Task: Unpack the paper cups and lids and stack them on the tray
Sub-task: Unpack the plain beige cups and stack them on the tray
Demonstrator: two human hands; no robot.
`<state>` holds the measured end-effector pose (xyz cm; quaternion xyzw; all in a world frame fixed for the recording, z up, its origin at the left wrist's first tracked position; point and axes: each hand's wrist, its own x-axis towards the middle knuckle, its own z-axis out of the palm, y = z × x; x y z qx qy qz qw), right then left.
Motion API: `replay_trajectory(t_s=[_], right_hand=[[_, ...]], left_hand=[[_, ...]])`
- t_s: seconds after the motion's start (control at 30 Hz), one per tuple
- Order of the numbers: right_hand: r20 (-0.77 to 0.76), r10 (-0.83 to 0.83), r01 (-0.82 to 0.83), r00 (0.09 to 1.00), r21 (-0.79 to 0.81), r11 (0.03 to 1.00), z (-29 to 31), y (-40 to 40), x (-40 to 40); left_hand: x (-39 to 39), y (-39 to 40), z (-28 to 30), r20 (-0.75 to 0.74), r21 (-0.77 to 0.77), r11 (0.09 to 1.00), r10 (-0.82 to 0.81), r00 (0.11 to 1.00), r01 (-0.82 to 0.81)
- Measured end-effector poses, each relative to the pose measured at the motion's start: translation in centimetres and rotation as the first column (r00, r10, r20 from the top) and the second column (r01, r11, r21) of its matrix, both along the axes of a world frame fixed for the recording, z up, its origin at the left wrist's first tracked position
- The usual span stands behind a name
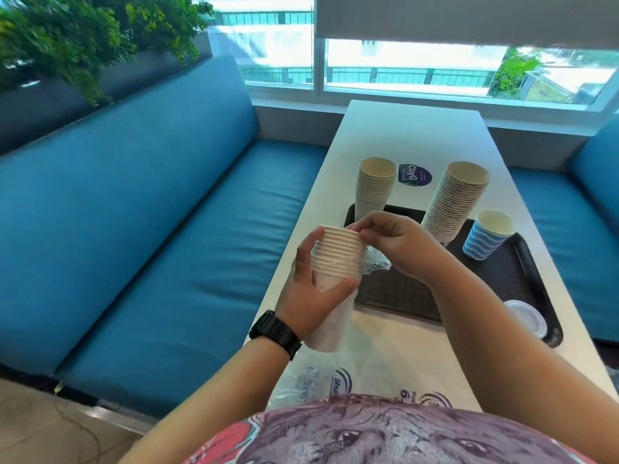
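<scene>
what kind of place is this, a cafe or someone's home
Most likely a cafe or office canteen, not a home. A narrow white table runs between blue booth benches by a big window, and a dark serving tray holds tall stacks of paper cups.
</scene>
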<state>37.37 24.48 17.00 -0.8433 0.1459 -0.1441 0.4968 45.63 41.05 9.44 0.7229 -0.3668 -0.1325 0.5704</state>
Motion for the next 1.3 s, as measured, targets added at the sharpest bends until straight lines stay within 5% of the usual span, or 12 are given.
replay_trajectory(t_s=[0.4, 0.6, 0.73, 0.87, 1.0, 1.3], right_hand=[[0.025, -0.092, 0.094, 0.995, -0.118, 0.989, -0.5, 0.3, -0.1], [0.153, -0.312, 0.333, 0.938, -0.140, 0.933, -0.6, -0.7, 0.5], [0.086, -0.307, 0.317, 0.948, -0.144, 0.937, -0.6, -1.2, 0.7], [0.002, -0.232, 0.229, 0.973, 0.151, 0.962, -1.4, -0.9, 0.6], [0.022, -0.154, 0.122, 0.988, 0.511, 0.851, -2.0, -0.8, 0.5], [0.157, -0.245, 0.101, 0.957, 0.612, 0.784, -1.3, -1.0, 1.9]], left_hand=[[-0.1, 0.2, 0.1, -0.007, 0.014, 1.000, -0.022, 1.000, 0.023], [-0.5, 0.4, -0.1, 0.033, 0.033, 0.998, -0.050, 0.998, 0.049], [-0.6, 0.2, -0.1, 0.047, 0.036, 0.998, -0.055, 0.997, 0.054], [-0.3, 0.1, 0.0, 0.046, 0.025, 0.998, -0.051, 0.998, 0.050], [-0.4, 0.2, 0.1, 0.055, 0.053, 0.997, -0.064, 0.996, 0.061], [0.0, 0.2, -0.4, 0.051, 0.108, 0.993, -0.054, 0.997, 0.048]])
